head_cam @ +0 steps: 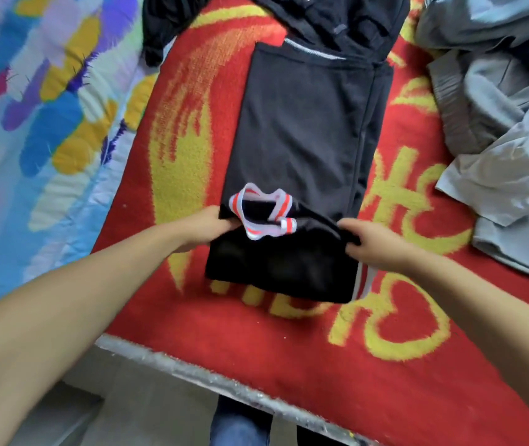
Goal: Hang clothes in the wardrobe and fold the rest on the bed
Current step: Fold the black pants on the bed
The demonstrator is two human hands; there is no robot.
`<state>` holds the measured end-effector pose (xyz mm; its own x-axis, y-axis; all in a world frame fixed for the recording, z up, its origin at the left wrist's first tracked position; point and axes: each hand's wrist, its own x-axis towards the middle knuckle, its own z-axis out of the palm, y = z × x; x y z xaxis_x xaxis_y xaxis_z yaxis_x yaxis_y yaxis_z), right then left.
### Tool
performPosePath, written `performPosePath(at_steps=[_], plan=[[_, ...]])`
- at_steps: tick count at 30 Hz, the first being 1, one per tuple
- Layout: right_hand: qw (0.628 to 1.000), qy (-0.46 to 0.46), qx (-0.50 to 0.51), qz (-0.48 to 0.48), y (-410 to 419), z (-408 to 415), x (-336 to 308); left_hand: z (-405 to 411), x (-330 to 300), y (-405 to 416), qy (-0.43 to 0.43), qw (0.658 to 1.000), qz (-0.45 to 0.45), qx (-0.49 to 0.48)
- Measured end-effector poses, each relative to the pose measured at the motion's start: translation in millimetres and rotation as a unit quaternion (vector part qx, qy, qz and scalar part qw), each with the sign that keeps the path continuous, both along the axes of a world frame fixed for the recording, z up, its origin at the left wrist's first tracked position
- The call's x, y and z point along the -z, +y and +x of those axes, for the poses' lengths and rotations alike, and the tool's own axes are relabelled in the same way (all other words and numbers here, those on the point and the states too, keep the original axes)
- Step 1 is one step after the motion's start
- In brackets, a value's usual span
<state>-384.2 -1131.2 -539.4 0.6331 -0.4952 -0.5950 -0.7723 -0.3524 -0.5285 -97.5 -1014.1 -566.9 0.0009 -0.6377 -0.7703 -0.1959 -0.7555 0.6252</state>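
A home bedroom: a bed under a red-and-yellow blanket, a bright patchwork quilt at nine o'clock, and loose grey clothes heaped at two o'clock.

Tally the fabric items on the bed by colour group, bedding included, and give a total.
Black garments: 2, the black shirt with white-and-orange collar that the left hand and right hand grip, and the black garment beyond it.
Grey clothes pile: 1; separate pieces cannot be told.
Red-and-yellow blanket: 1.
Multicoloured quilt: 1.
Total: 5.
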Motion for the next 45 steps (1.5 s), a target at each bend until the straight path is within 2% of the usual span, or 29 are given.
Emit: performPosePath(at_steps=[2,4,7,9,11,12,13,14,15,16,18,20,24,27,29,31,33,35,37,39,42,43,45], plan=[[0.997,0.027,0.033,-0.066,-22.1,7.4,12.8,1.5,9.8,-20.6,-0.097,0.993,-0.044,-0.041],[0.989,0.064,0.035,-0.127,-28.3,16.0,26.6,-4.3,23.0,-34.7,-0.220,0.973,-0.060,-0.038],[0.964,0.076,0.055,-0.249,-16.1,23.1,36.4,-21.5,29.4,-40.6,-0.400,0.913,-0.071,-0.029],[0.949,0.010,0.045,-0.313,5.0,24.1,34.5,-35.1,26.7,-31.4,-0.469,0.868,-0.161,0.012],[0.942,-0.040,-0.037,-0.330,37.9,21.0,34.2,-54.1,26.5,-9.6,-0.477,0.810,-0.305,0.152],[0.944,-0.027,-0.098,-0.314,55.7,16.9,35.5,-64.1,28.0,5.1,-0.465,0.769,-0.356,0.255],[0.945,0.008,-0.152,-0.289,70.3,11.3,36.7,-70.2,30.9,19.8,-0.446,0.729,-0.374,0.360],[0.947,0.054,-0.185,-0.258,79.2,5.6,39.4,-71.9,35.5,31.6,-0.423,0.705,-0.353,0.446],[0.949,0.094,-0.191,-0.231,82.1,1.5,43.9,-69.2,41.7,38.9,-0.409,0.700,-0.300,0.504],[0.953,0.119,-0.178,-0.216,79.8,-0.7,49.0,-64.8,47.3,40.8,-0.408,0.706,-0.239,0.527],[0.955,0.162,-0.149,-0.200,69.4,6.3,57.9,-54.2,53.5,33.8,-0.439,0.723,-0.161,0.508],[0.948,0.204,-0.154,-0.191,62.4,18.1,60.3,-50.4,54.6,21.4,-0.451,0.732,-0.139,0.491],[0.942,0.229,-0.180,-0.164,59.3,26.9,45.1,-59.0,39.8,12.0,-0.407,0.752,-0.077,0.512],[0.944,0.222,-0.223,-0.095,45.2,28.1,21.4,-67.9,9.2,6.0,-0.297,0.781,0.034,0.549],[0.949,0.190,-0.251,0.017,31.9,26.8,3.3,-67.6,-13.7,0.8,-0.177,0.815,0.086,0.546],[0.928,0.204,-0.289,0.119,21.4,26.1,-12.9,-63.6,-33.9,-2.0,-0.083,0.846,0.119,0.512],[0.913,0.220,-0.280,0.200,14.8,21.8,-23.0,-60.4,-46.9,-0.4,-0.033,0.862,0.176,0.474],[0.916,0.197,-0.233,0.261,6.7,16.9,-29.7,-58.0,-54.8,-0.2,-0.011,0.872,0.218,0.439],[0.936,0.145,-0.174,0.269,-7.1,13.7,-31.8,-51.1,-55.4,-9.5,-0.027,0.881,0.201,0.428],[0.962,0.109,-0.125,0.217,-26.4,12.5,-25.9,-36.2,-49.2,-30.3,-0.092,0.891,0.125,0.427],[0.989,0.087,-0.024,0.117,-49.6,12.3,-4.2,-16.1,-30.9,-64.5,-0.186,0.937,-0.018,0.296],[0.993,0.075,0.028,0.086,-53.4,12.4,5.1,-13.4,-23.2,-71.8,-0.231,0.940,-0.065,0.241],[0.987,0.043,0.150,0.034,-55.3,12.7,23.8,-15.7,-6.3,-73.8,-0.359,0.911,-0.115,0.167]])
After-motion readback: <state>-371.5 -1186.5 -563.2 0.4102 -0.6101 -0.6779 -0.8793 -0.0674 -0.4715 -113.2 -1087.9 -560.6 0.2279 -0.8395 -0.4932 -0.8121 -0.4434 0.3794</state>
